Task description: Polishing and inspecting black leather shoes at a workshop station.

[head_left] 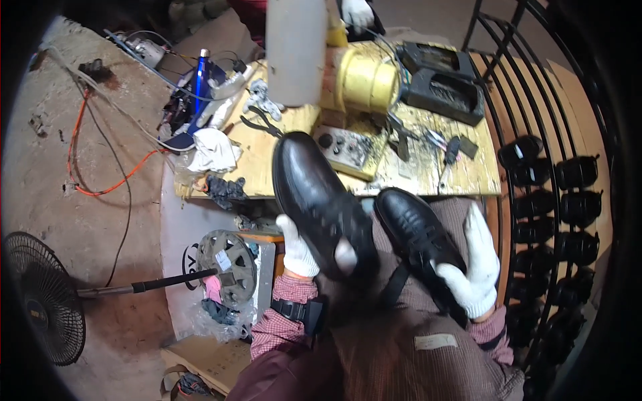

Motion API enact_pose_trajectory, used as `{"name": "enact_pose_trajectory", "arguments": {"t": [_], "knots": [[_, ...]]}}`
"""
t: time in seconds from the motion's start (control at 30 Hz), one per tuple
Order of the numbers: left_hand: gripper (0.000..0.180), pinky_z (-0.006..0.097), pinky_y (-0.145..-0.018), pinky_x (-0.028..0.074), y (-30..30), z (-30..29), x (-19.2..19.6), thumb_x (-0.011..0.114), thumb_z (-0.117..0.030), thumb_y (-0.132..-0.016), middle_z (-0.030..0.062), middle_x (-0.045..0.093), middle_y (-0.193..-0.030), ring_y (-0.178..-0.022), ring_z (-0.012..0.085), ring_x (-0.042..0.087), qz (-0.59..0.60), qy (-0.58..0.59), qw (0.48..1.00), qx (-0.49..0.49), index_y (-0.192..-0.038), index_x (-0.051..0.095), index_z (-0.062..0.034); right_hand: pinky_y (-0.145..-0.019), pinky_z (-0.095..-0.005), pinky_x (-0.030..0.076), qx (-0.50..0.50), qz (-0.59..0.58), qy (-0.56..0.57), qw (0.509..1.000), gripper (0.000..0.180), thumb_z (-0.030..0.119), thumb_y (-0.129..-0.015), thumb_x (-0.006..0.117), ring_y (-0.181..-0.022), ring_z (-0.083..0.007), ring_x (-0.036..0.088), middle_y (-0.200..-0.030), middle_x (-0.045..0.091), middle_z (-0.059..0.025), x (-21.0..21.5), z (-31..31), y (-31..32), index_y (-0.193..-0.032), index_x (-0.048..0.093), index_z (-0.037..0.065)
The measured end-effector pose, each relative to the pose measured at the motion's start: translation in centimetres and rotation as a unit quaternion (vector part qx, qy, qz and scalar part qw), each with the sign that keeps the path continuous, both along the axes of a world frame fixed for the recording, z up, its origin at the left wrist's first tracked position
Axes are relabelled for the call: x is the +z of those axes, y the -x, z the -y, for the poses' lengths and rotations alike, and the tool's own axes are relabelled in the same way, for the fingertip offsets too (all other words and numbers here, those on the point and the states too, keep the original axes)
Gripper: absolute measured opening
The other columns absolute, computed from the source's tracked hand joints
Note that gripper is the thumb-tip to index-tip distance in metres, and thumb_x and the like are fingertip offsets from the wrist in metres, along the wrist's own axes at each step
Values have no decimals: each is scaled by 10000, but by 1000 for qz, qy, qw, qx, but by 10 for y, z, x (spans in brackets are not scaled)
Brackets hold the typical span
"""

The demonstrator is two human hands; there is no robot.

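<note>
My left hand (299, 252), in a white knit glove, grips a black leather shoe (309, 175). Its thumb lies along the outside, and white glove fingers show at the shoe's opening. The toe points up toward the workbench. A second black lace-up shoe (416, 230) rests on my brown striped apron (374, 341), to the right of the first. Beside it is my right hand (476, 271), also gloved in white. The thumb touches the shoe near its opening while the other fingers stretch out, apart from it.
Pliers (262, 123), a grey control box (344, 147), a yellow cylindrical machine part (368, 79) and black trays (445, 97) occupy the wooden workbench (267, 170). A rack (555, 200) of black shoes stands right. At left is a fan (43, 301). Another person's gloved hand (359, 13) shows beyond.
</note>
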State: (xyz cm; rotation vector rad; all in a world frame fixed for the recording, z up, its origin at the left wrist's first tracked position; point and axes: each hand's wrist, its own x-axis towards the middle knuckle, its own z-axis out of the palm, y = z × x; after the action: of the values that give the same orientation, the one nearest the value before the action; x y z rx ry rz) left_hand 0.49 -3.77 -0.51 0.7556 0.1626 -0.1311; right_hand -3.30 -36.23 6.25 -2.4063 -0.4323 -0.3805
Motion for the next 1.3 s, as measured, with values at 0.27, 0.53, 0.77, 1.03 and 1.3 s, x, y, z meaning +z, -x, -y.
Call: {"name": "enact_pose_trajectory", "arguments": {"t": [0.27, 0.53, 0.77, 1.03, 1.3], "knots": [[617, 452, -1118, 488, 7, 69, 35, 541, -473, -1077, 157, 609, -1440, -1274, 298, 624, -118, -44, 985, 115, -1495, 498, -22, -1149, -431, 447, 51, -191, -137, 971, 1085, 356, -738, 922, -1375, -437, 549, -1498, 511, -343, 2, -109, -37, -1559, 371, -93], [730, 470, -1196, 408, 8, 49, 47, 493, -630, -1052, 121, 541, -1534, -1378, 308, 532, -91, 37, 991, 87, -1543, 480, -89, -897, -308, 579, -77, -296, -569, 764, 466, 157, -1061, 592, -1115, -214, 682, -1289, 675, -147, -9, -76, -77, -1498, 526, 10], [810, 511, -1198, 401, 0, 22, 20, 474, -698, -1024, 126, 532, -1539, -1363, 334, 535, -53, 178, 982, 43, -1573, 439, -104, -1217, -413, 392, -23, -50, -30, 998, 971, 253, -793, 889, -1478, -326, 480, -1631, 442, -203, -7, -33, -41, -1592, 397, 2], [672, 589, -1086, 503, 49, 7, -4, 541, -435, -1061, 285, 595, -1364, -1143, 401, 671, -117, 145, 971, -148, -1491, 431, 71, -1039, -408, 531, -9, -336, 27, 942, 689, 77, -863, 722, -1199, -377, 676, -1325, 686, -213, -59, 18, -6, -1522, 536, 143], [797, 482, -1067, 520, 29, 33, -58, 366, -652, -1078, 249, 604, -1383, -1214, 330, 636, -178, 151, 950, -207, -1526, 446, 2, -813, -286, 551, -154, -392, -304, 855, 437, 3, -810, 651, -843, -125, 686, -949, 754, -67, -10, 50, 16, -1240, 728, -1]]}}
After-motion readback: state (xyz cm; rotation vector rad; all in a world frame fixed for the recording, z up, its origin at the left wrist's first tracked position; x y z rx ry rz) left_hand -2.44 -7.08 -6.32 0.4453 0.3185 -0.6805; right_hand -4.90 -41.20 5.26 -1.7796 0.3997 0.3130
